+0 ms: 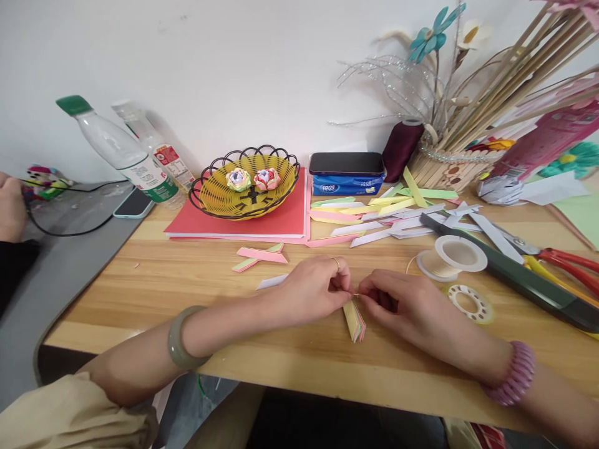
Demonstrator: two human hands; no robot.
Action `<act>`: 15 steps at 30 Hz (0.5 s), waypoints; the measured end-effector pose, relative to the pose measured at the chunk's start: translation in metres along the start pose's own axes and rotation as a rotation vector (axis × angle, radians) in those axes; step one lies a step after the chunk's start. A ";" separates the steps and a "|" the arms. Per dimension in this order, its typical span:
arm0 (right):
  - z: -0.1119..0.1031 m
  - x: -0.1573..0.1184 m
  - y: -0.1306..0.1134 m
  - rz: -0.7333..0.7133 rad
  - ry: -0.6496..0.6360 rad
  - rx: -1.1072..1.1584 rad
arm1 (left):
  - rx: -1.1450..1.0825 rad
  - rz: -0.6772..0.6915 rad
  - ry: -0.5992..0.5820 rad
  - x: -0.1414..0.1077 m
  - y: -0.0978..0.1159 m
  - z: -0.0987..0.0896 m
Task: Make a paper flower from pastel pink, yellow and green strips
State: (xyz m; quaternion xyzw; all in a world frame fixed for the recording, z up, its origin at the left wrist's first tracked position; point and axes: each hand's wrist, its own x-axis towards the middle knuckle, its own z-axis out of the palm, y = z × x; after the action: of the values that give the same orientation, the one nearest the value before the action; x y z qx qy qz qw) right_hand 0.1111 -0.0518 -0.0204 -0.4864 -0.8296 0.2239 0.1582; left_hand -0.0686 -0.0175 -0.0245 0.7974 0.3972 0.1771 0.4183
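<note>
Near the table's front edge, my left hand (314, 290) pinches the top of a small bundle of folded paper strips (354, 321), which are yellow, green and pink and hang toward me. Just to the right, my right hand (407, 302) is closed, its thumb and forefinger pinching a thin thread at the bundle's top. The two hands' fingertips nearly meet. A spool of pale thread (452, 257) stands beyond my right hand, with a strand curving from its left side. Two crossed folded strips (261, 255) lie beyond my left forearm, and a white strip (272, 282) is partly behind it.
A yellow basket (253, 202) with two paper flowers rests on red paper (234, 227). Loose strips (402, 212), a green cutter (510, 274), scissors (543, 252) and a flat ring (468, 304) lie right. Bottles (145, 174) stand left. Another person's hand (12, 209) shows at far left.
</note>
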 end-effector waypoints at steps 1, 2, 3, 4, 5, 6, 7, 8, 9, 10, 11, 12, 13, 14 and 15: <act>0.000 0.000 0.001 -0.003 0.002 -0.003 | -0.005 -0.003 -0.005 0.000 0.000 0.000; 0.000 0.000 0.001 -0.001 0.001 -0.005 | -0.009 -0.005 -0.008 0.000 0.000 0.000; 0.000 0.001 0.001 0.005 -0.001 -0.005 | -0.009 -0.005 -0.008 0.000 0.001 0.000; 0.000 0.001 0.001 0.014 -0.007 -0.005 | -0.004 -0.002 -0.005 -0.001 0.001 0.000; -0.001 0.001 0.000 0.024 -0.012 -0.002 | 0.007 0.004 0.001 -0.001 0.002 0.000; -0.002 0.001 -0.001 0.037 -0.019 0.005 | 0.025 0.013 0.011 -0.001 0.002 0.000; -0.002 0.000 -0.002 0.050 -0.024 0.016 | 0.049 0.023 0.021 -0.002 0.003 0.000; -0.003 -0.001 -0.004 0.065 -0.029 0.031 | 0.075 0.032 0.029 -0.002 0.004 0.000; -0.004 -0.001 -0.006 0.082 -0.037 0.049 | 0.101 0.040 0.034 -0.002 0.005 0.000; -0.005 -0.002 -0.007 0.102 -0.044 0.068 | 0.121 0.046 0.034 -0.002 0.006 0.000; -0.006 -0.002 -0.008 0.122 -0.053 0.088 | 0.135 0.049 0.031 -0.002 0.006 0.000; -0.006 -0.002 -0.009 0.141 -0.066 0.110 | 0.142 0.050 0.029 -0.002 0.006 0.000; -0.006 -0.002 -0.010 0.161 -0.079 0.131 | 0.146 0.049 0.029 -0.002 0.007 0.001; -0.006 -0.001 -0.010 0.182 -0.092 0.153 | 0.149 0.049 0.033 -0.002 0.007 0.001; -0.006 -0.001 -0.009 0.200 -0.102 0.172 | 0.152 0.049 0.039 -0.002 0.006 0.002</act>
State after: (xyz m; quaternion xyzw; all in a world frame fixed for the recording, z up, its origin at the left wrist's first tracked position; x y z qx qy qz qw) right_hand 0.1078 -0.0547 -0.0104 -0.5394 -0.7616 0.3334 0.1337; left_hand -0.0656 -0.0221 -0.0204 0.8328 0.3980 0.1722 0.3441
